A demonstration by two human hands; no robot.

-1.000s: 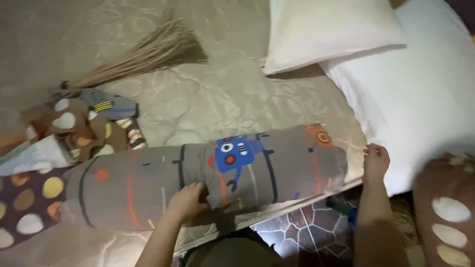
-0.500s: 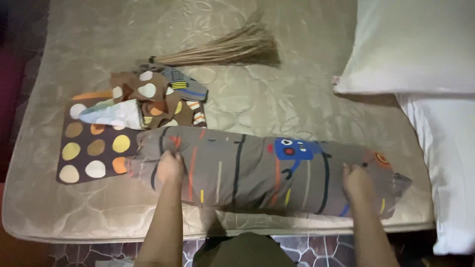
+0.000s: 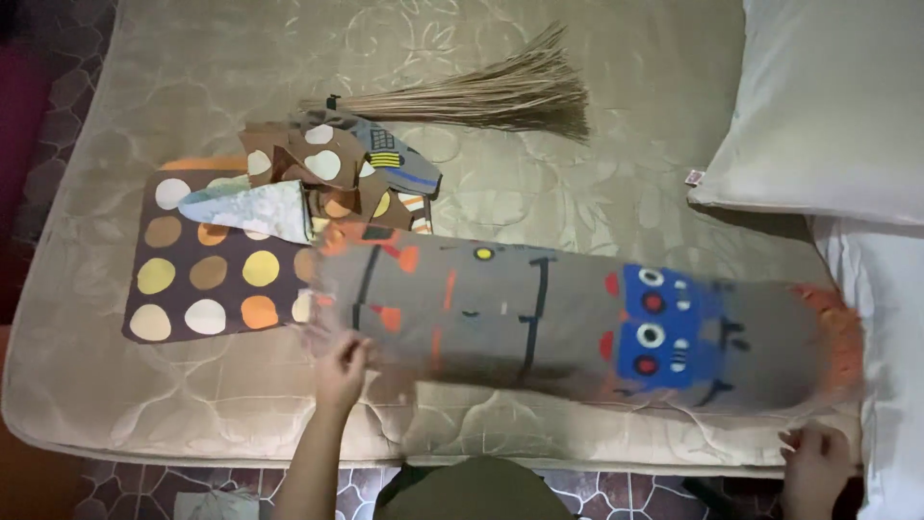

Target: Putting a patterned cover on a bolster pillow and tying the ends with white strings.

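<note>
On the left, a flat brown fabric cover with large cream, yellow and orange dots [image 3: 207, 279] is lying on the beige quilted mattress [image 3: 597, 202], its right edge tucked just under the end of the long grey bolster pillow printed with a blue robot and orange marks [image 3: 577, 323]. If that end is dragged sideways, I judge the dotted cover is likely to be pulled along and rumpled. Just behind it, a crumpled heap of brown patterned cloth [image 3: 337, 173] is touching the bolster's upper left corner — it is crowding that end. Beyond the heap, a hand broom of dry tan bristles [image 3: 481, 96] is lying well clear.

The left hand [image 3: 342, 361] is gripping the bolster's lower left corner, fingers [image 3: 351, 345] closed on the fabric. The bolster itself is lying lengthwise along the near edge of the mattress, blurred and apparently moving; being so close to the edge, it could roll off toward the tiled floor [image 3: 135, 486].

At the far right, the right hand [image 3: 816, 462] is sitting at the bolster's other end — whether its fingers are holding the fabric I cannot tell. A pale cream pillow [image 3: 828, 106] and white bedding [image 3: 890, 318] are hemming in that end, leaving little room.
</note>
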